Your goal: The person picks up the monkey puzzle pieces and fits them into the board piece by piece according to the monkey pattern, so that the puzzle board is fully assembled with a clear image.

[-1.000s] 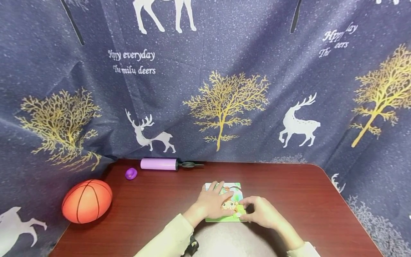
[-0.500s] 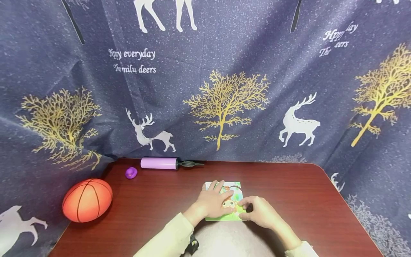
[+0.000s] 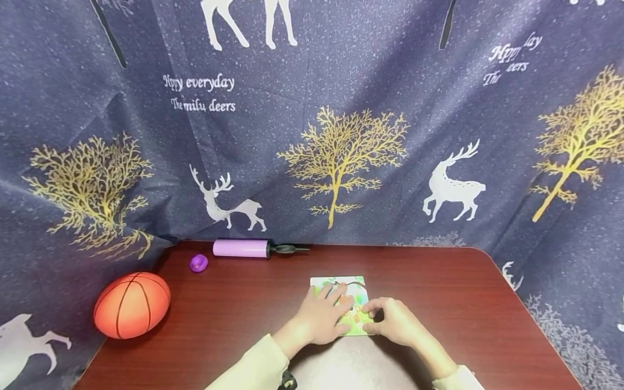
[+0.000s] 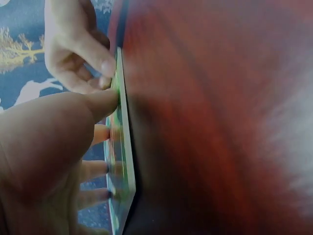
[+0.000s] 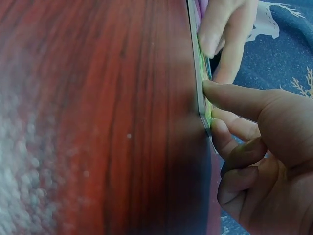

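Note:
A square jigsaw puzzle board [image 3: 359, 295] with a cartoon animal picture lies flat near the table's middle. My left hand [image 3: 319, 314] rests on its left part, fingers spread and mostly straight. In the left wrist view, the thumb and fingertips touch the picture side of the board [image 4: 128, 152]. At the lower right of the board, my right hand [image 3: 397, 322] has its thumb and index finger bent around a green puzzle piece [image 3: 363, 318], largely level with the picture. The right wrist view shows its other fingers curled; the fingers cover much of the piece there.
An orange basketball [image 3: 132, 305] sits at the table's left edge. A small purple object [image 3: 199, 263] and a lilac hand pump [image 3: 241, 248] lie at the back left. A dark blue cloth with deer and trees [image 3: 312, 135] hangs behind the brown table [image 3: 439, 281].
My left hand has shifted slightly down and left, its thumb drawing back and uncovering more of the picture. The green piece, askew earlier, sits flatter now. My right hand has barely moved.

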Demonstrator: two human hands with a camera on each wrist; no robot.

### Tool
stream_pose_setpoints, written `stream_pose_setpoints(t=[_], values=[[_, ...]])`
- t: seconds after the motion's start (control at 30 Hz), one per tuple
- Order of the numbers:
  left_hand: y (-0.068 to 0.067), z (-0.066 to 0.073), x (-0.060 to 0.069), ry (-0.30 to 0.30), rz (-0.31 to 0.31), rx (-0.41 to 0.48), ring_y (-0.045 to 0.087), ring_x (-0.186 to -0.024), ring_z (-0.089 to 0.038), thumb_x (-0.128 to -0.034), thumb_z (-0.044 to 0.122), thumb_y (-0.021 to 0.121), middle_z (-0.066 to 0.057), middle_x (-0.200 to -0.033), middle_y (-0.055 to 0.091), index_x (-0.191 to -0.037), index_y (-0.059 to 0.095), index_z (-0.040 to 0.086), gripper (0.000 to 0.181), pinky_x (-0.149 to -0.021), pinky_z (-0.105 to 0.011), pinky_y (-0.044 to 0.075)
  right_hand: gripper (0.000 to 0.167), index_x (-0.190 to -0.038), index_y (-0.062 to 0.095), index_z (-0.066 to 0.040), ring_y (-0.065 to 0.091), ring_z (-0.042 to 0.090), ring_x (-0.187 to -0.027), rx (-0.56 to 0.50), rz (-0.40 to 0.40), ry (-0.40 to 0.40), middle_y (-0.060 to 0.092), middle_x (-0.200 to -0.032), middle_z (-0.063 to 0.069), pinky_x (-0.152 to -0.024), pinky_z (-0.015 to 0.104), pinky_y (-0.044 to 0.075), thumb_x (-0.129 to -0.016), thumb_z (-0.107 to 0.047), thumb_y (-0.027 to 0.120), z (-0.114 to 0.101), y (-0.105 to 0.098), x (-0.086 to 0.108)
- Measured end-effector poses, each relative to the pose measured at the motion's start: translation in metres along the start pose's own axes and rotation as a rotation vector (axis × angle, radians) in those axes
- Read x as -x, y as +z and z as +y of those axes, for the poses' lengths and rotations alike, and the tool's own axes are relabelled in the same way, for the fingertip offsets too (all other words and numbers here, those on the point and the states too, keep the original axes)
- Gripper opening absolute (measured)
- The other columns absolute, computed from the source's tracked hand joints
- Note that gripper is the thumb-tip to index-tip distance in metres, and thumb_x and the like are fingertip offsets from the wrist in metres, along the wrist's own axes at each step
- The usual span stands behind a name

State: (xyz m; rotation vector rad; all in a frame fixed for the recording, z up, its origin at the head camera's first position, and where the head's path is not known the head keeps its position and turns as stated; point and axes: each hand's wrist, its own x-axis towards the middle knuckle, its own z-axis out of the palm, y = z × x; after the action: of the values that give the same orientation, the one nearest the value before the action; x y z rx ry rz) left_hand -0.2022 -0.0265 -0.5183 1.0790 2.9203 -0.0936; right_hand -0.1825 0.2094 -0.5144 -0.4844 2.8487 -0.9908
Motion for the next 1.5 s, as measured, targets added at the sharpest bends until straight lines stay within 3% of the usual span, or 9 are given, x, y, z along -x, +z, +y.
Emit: stream_pose_setpoints(t=[0.17, 0.3, 0.57, 0.8, 1.33, 1.5], values=[[-0.007, 0.011, 0.020, 0.046, -0.026, 0.000, 0.035, -0.150, -0.028, -0.1006, 0.065, 0.050, 0.004, -0.168, 0.030, -0.159, 0.041, 0.040, 0.064, -0.113, -0.060, 0.037, 0.031, -0.104, 0.078, -0.019, 0.060, 0.008, -0.083, -0.004, 0.005, 0.001, 0.065, -0.088, -0.012, -0.075, 0.032, 0.050, -0.077, -0.028, 0.091, 0.001, -0.001, 0.001], [-0.010, 0.016, 0.026, 0.070, -0.023, -0.009, 0.035, -0.150, -0.027, -0.1023, 0.060, 0.051, 0.007, -0.169, 0.028, -0.160, 0.039, 0.042, 0.061, -0.113, -0.057, 0.038, 0.031, -0.103, 0.077, -0.018, 0.059, 0.010, -0.082, -0.014, 0.010, 0.001, 0.065, -0.087, -0.010, -0.074, 0.031, 0.049, -0.077, -0.028, 0.091, 0.000, -0.002, 0.003], [-0.003, 0.006, 0.023, 0.133, 0.041, -0.016, 0.037, -0.148, -0.026, -0.1043, 0.050, 0.054, 0.008, -0.167, 0.031, -0.157, 0.044, 0.043, 0.054, -0.113, -0.056, 0.039, 0.027, -0.101, 0.077, -0.018, 0.055, 0.005, -0.072, -0.036, 0.024, 0.028, 0.062, -0.083, -0.013, -0.066, 0.027, 0.047, -0.078, -0.026, 0.090, -0.001, 0.001, 0.001], [0.002, 0.001, 0.022, 0.125, 0.042, 0.003, 0.036, -0.149, -0.026, -0.1049, 0.047, 0.054, 0.009, -0.168, 0.031, -0.157, 0.044, 0.043, 0.054, -0.113, -0.058, 0.038, 0.022, -0.095, 0.076, -0.016, 0.053, 0.005, -0.067, -0.077, 0.041, 0.031, 0.061, -0.077, -0.012, -0.061, 0.026, 0.046, -0.078, -0.021, 0.090, -0.002, 0.004, -0.003], [0.000, 0.008, 0.023, 0.094, 0.056, 0.020, 0.039, -0.147, -0.029, -0.1042, 0.047, 0.056, 0.009, -0.167, 0.032, -0.155, 0.045, 0.047, 0.052, -0.107, -0.062, 0.043, 0.014, -0.090, 0.075, -0.017, 0.052, 0.006, -0.066, -0.078, 0.044, 0.022, 0.060, -0.076, -0.012, -0.060, 0.025, 0.045, -0.081, -0.017, 0.087, 0.002, 0.005, -0.007], [0.000, 0.006, 0.020, 0.103, 0.078, 0.022, 0.042, -0.144, -0.029, -0.1019, 0.048, 0.060, 0.008, -0.165, 0.036, -0.152, 0.049, 0.046, 0.051, -0.103, -0.063, 0.045, 0.008, -0.089, 0.076, -0.020, 0.053, 0.005, -0.066, -0.014, 0.045, 0.017, 0.061, -0.076, -0.014, -0.060, 0.027, 0.046, -0.086, -0.015, 0.082, 0.002, 0.004, -0.010]])
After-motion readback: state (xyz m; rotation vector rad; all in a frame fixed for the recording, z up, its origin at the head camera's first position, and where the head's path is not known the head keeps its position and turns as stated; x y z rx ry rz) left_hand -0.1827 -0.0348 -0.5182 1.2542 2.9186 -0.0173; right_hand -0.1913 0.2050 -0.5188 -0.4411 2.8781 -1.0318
